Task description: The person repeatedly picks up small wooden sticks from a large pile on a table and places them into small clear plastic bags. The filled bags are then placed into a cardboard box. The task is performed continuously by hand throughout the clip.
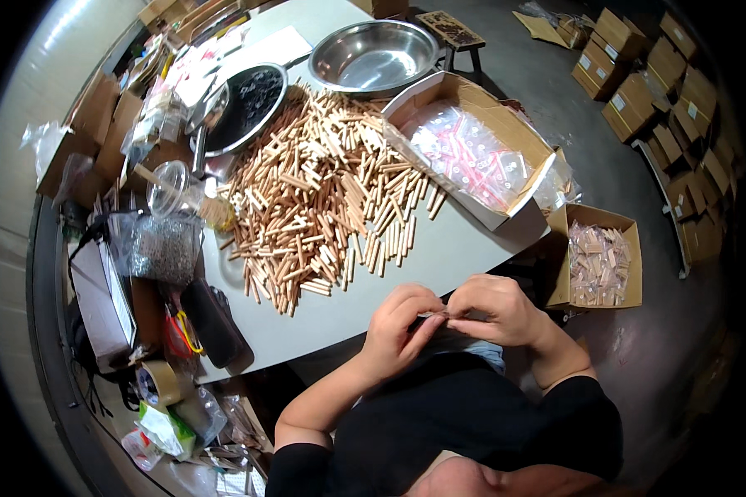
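My left hand [404,325] and my right hand [491,310] meet at the table's near edge, close to my body. Both are closed, fingertips pinched together over something small, mostly hidden by the fingers. Ahead of them, a large heap of short wooden sticks [323,195] spreads across the pale table [286,335]. Beyond my right hand, an open cardboard box [518,211] on the table's right side holds clear plastic bags [464,153] with pink-red strips. On the right, lower down, a second carton [632,273] contains small bags packed with wooden pieces [598,261].
A shiny steel basin [373,56] stands behind the heap. Left of it, a steel bowl [278,106] holds black pieces, with a metal scoop [201,137]. A black pouch [210,323], scissors [182,327] and tape roll [159,383] lie left. Stacked cartons [630,108] line the right.
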`<action>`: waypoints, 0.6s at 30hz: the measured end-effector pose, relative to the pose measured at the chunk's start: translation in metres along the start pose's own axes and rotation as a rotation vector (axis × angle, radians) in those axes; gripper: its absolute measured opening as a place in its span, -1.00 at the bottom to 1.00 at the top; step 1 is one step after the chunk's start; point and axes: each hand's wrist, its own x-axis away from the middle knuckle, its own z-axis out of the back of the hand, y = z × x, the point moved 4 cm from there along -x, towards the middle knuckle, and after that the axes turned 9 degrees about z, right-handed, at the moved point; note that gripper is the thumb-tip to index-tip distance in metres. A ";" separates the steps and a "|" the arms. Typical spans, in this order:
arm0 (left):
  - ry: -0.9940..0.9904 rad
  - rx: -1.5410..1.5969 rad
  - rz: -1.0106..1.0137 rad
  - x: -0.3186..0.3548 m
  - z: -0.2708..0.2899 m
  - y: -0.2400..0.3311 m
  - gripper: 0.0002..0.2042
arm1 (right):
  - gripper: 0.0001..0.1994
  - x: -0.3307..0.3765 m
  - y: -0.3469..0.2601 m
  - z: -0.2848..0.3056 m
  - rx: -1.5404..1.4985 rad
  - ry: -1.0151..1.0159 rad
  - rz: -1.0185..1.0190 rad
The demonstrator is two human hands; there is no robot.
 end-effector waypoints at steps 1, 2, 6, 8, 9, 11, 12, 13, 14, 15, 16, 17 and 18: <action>-0.009 -0.042 -0.019 -0.002 -0.001 0.003 -0.86 | -0.85 0.002 0.000 0.001 -0.001 0.031 -0.031; -0.019 -0.084 -0.039 -0.005 -0.002 0.006 -0.89 | -0.85 0.003 -0.001 0.003 -0.002 0.063 -0.062; -0.057 -0.097 -0.028 -0.018 -0.011 0.012 -0.93 | -0.86 0.006 0.000 0.012 0.098 0.127 0.040; -0.131 -0.048 -0.032 -0.027 -0.018 0.012 -0.94 | -0.86 0.013 0.000 0.016 0.114 0.139 0.023; -0.166 -0.024 -0.031 -0.032 -0.021 0.013 -0.94 | -0.86 0.016 0.001 0.018 0.120 0.142 0.014; -0.206 -0.017 -0.034 -0.044 -0.024 0.015 -0.94 | -0.86 0.024 0.003 0.030 0.091 0.154 -0.028; -0.224 -0.014 -0.037 -0.051 -0.026 0.017 -0.95 | -0.85 0.029 0.004 0.036 0.077 0.160 -0.047; -0.245 -0.011 -0.040 -0.059 -0.030 0.019 -0.95 | -0.86 0.036 0.005 0.042 0.101 0.210 -0.067; -0.266 -0.078 -0.057 -0.070 -0.034 0.022 -0.95 | -0.85 0.043 0.006 0.050 0.123 0.246 -0.100; -0.291 -0.139 -0.076 -0.083 -0.041 0.024 -0.95 | -0.85 0.053 0.008 0.060 0.194 0.288 -0.130; -0.304 -0.203 -0.092 -0.096 -0.046 0.025 -0.94 | -0.84 0.062 0.010 0.069 0.261 0.320 -0.154; -0.269 -0.258 -0.163 -0.113 -0.049 0.025 -0.93 | -0.83 0.076 0.014 0.082 0.297 0.433 -0.255; -0.233 -0.309 -0.237 -0.132 -0.052 0.022 -0.91 | -0.83 0.093 0.016 0.096 0.336 0.545 -0.357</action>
